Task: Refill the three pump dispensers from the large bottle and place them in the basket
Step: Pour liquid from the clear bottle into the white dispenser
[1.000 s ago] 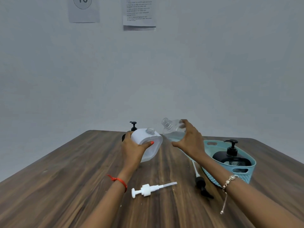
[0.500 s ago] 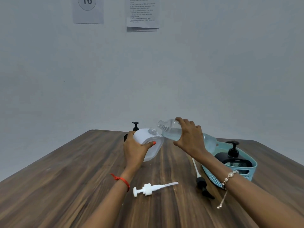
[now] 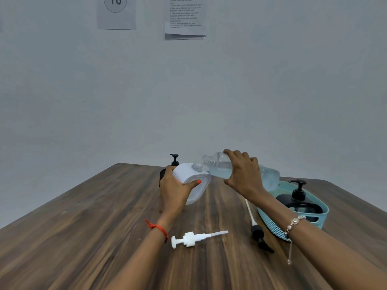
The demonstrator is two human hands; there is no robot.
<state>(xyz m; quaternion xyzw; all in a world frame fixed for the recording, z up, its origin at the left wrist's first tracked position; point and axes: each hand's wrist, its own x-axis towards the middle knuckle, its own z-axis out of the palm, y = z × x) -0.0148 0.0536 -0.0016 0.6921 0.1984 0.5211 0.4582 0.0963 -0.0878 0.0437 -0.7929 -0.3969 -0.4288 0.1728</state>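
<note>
So the left hand [image 3: 176,192] has its grip around the white dispenser [image 3: 186,174] on the table [image 3: 83,227]. The right hand [image 3: 244,174] grip holds the big bottle [image 3: 217,167] tilted, mouth at its opening. The black dispenser [image 3: 298,204] is in the basket [image 3: 324,213].

Pump dispenser [image 3: 298,203] in basket [image 3: 323,214], right of bottle [image 3: 217,167]

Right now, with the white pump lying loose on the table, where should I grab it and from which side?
Pinch the white pump at its thick collar, coming from above with fingers across it. It lies flat on the table, nozzle toward your left and thin tube pointing right; the collar is probably the sturdiest part.
</note>
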